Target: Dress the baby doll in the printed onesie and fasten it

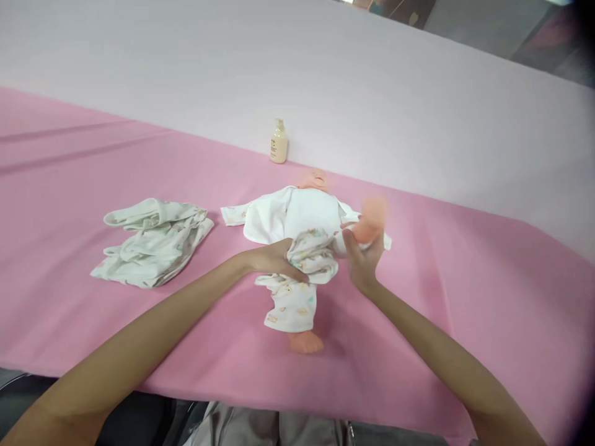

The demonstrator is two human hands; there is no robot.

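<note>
A baby doll (315, 179) lies on its back, head toward the far side. A white top (311, 207) covers its body, with a printed sleeve spread to the left. Printed baby trousers (313, 251) are bunched around its legs, and my left hand (279, 259) is closed on the bunched cloth. My right hand (363, 263) grips the doll's raised leg (370, 223), whose foot is blurred by motion. The other foot (304, 342) pokes out of a trouser leg toward me. Part of the right-side sleeve is hidden behind my right hand.
To the left lies a folded pile of pale printed baby clothes (153, 244). A cream pump bottle (279, 144) stands beyond the doll's head, at the seam between the pink tablecloth (395, 359) and a white surface (325, 80). The table's front edge is near my lap.
</note>
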